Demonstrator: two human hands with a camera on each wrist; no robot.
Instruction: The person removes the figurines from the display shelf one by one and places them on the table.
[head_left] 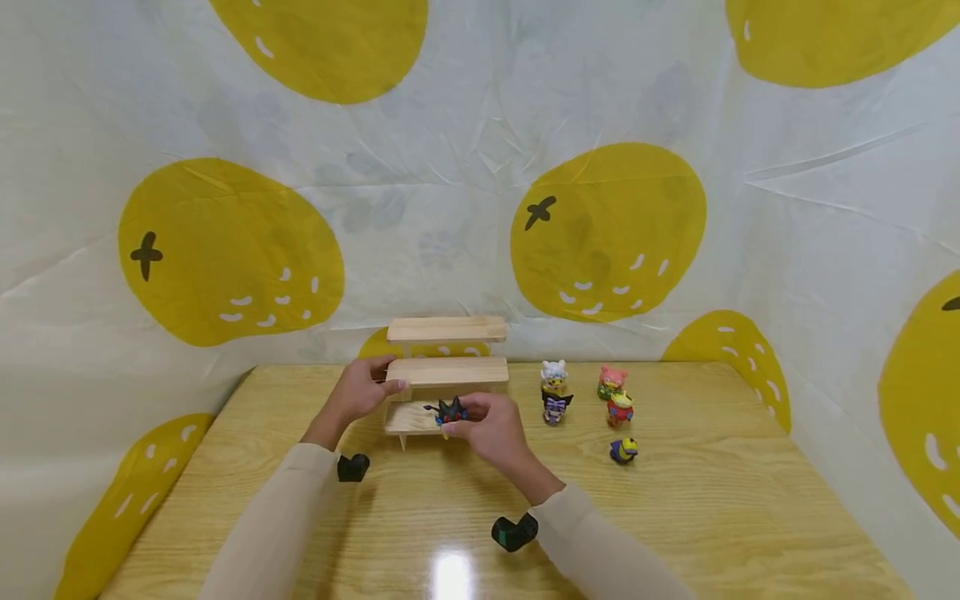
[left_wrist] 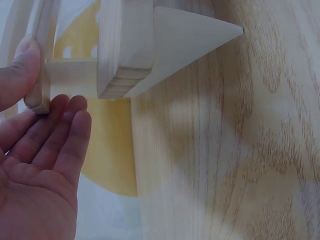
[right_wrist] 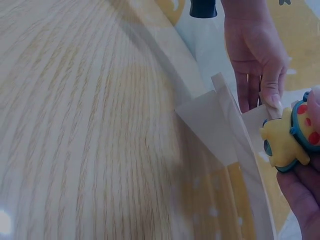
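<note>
A three-tier wooden display stand (head_left: 447, 372) with pale boards and whitish side supports stands near the back of the table. My left hand (head_left: 358, 393) grips the left end of its middle board, thumb above and fingers below, as the left wrist view shows on the board's end (left_wrist: 37, 90). At the lowest tier, my right hand (head_left: 497, 429) pinches a small figurine (head_left: 450, 411) with a black eared head. In the right wrist view the figurine (right_wrist: 282, 140) shows a yellow body with teal and red parts. Whether it touches the board cannot be told.
Right of the stand are several small figurines: a white-capped one (head_left: 554, 375), a black-and-purple one (head_left: 555, 408), a pink one (head_left: 612, 381), a red one (head_left: 620, 412) and a blue-and-yellow one (head_left: 623, 451). A lemon-patterned cloth (head_left: 450, 225) hangs behind the wooden table (head_left: 405, 533).
</note>
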